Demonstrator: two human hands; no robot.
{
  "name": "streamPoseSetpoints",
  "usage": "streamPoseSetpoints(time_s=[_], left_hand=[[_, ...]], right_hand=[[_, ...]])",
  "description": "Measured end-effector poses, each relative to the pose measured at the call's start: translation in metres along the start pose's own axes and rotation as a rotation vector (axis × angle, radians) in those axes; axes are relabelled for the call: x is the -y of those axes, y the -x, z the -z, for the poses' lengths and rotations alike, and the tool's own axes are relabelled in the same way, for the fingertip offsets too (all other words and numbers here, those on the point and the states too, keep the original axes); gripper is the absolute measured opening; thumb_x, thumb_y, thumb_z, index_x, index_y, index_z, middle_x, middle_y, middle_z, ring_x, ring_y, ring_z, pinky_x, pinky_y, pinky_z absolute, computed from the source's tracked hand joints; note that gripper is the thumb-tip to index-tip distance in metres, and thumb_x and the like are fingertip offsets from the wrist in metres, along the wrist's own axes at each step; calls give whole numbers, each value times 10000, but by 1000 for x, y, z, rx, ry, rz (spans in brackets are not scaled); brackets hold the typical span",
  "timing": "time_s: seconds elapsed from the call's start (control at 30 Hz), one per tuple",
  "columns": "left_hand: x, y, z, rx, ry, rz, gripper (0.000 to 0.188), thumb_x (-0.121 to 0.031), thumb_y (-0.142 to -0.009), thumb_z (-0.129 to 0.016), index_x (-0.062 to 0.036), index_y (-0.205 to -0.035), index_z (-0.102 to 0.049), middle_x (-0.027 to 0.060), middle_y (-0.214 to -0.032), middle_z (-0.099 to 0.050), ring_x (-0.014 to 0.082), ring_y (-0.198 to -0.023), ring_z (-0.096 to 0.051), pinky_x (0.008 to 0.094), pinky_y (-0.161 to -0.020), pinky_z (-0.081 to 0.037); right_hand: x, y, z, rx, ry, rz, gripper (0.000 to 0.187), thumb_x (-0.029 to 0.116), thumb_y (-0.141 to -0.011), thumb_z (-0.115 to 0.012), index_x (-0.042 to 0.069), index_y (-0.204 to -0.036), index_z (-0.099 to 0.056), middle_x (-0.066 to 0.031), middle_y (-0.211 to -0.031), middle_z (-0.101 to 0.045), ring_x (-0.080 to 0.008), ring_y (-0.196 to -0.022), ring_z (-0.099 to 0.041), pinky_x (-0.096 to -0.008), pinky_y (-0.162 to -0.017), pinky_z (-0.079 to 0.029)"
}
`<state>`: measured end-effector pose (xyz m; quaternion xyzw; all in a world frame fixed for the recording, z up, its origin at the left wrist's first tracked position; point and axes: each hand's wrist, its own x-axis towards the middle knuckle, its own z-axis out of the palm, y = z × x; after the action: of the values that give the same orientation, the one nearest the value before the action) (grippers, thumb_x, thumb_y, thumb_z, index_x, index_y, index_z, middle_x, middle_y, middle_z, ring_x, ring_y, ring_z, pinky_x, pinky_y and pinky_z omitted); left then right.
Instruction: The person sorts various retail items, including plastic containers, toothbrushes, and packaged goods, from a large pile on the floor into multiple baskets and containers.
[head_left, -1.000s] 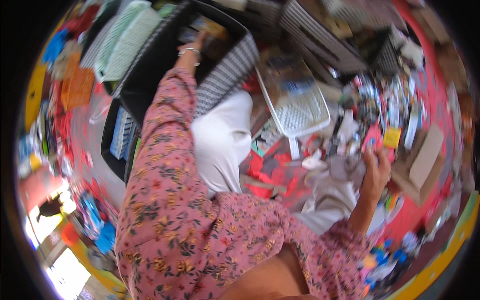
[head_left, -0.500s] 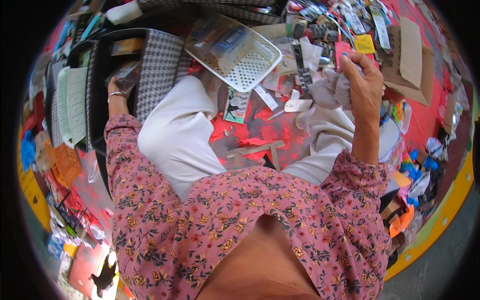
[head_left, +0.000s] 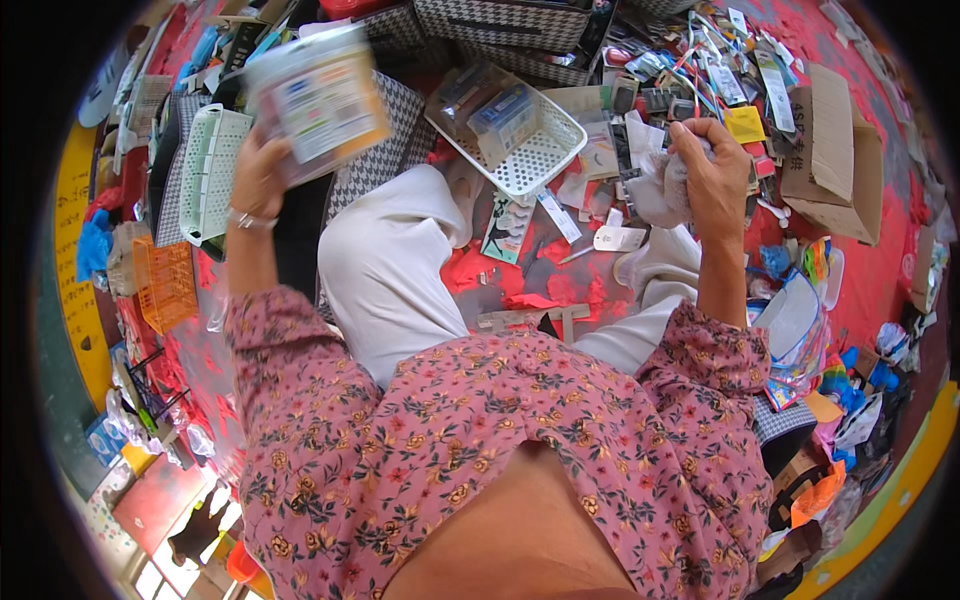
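My left hand (head_left: 262, 178) is raised at the left, closed on the lower edge of a flat clear packet (head_left: 318, 105) with a printed white and yellow-orange face. The packet is slightly blurred. Below and behind it stands a black-and-white houndstooth storage box (head_left: 400, 125), partly hidden by the packet. On the right, my right hand (head_left: 718, 180) grips a bunched grey cloth (head_left: 660, 192) above my right knee. Between the hands, a white perforated basket (head_left: 545, 165) holds several clear packages (head_left: 502, 125). A card with dark shapes (head_left: 507, 228) lies on the floor below that basket.
A pale green basket (head_left: 208, 165) stands at the left, with an orange basket (head_left: 166, 285) nearer. An opened cardboard box (head_left: 828, 195) sits at the right. Small packaged goods (head_left: 725, 75) pile up at the far right. Red scraps (head_left: 525, 275) litter the floor between my legs.
My left hand has come up out of the houndstooth box with the packet. My right hand still grips the grey cloth. The whole view has shifted slightly.
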<state>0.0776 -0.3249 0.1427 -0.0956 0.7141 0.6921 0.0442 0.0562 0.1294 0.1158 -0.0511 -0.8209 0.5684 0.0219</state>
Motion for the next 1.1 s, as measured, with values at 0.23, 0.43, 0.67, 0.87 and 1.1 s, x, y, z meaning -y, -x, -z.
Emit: streamPoseSetpoints(time_s=[0.23, 0.43, 0.67, 0.87, 1.1], left_hand=[[80, -81, -184, 287, -597, 146, 588, -181, -575, -676, 56, -1069, -462, 137, -956, -565, 189, -866, -562, 290, -741, -472], [180, -102, -217, 289, -1059, 50, 695, -304, -506, -721, 75, -997, -407, 262, -928, -556, 365, -876, -566, 352, -777, -461], [236, -108, -208, 203, -1205, 6, 628, -252, -567, -686, 34, -1059, -419, 248, -1055, -486, 363, -1008, -491, 383, -839, -430], [219, -84, -222, 199, -1576, -211, 780, -293, -647, -683, -80, -1278, -278, 170, -1295, -277, 324, -1217, -252, 478, -976, -253], [240, -100, -207, 237, -1570, 79, 959, -343, -694, -664, -107, -1370, -26, 178, -1415, -65, 326, -1307, -87, 535, -982, -207]], right_hand=[[-14, -7, 4, -72, -56, 14, 199, 173, -763, -616, -25, -760, -605, -37, -624, -584, -68, -574, -507, -222, -537, -400], [-3, -4, 5, -68, -19, 27, 194, 168, -764, -614, -26, -770, -606, -40, -624, -583, -77, -579, -508, -222, -547, -400], [-2, 1, 5, -48, -82, -62, 191, 168, -768, -610, -23, -768, -597, -38, -626, -581, -73, -580, -502, -221, -547, -399], [2, 2, 2, -33, 18, 4, 178, 161, -772, -605, -17, -763, -592, -30, -621, -572, -70, -582, -503, -218, -548, -401], [3, 3, -2, -4, -30, 4, 181, 159, -773, -609, -20, -756, -586, -27, -622, -571, -64, -590, -503, -209, -552, -399]])
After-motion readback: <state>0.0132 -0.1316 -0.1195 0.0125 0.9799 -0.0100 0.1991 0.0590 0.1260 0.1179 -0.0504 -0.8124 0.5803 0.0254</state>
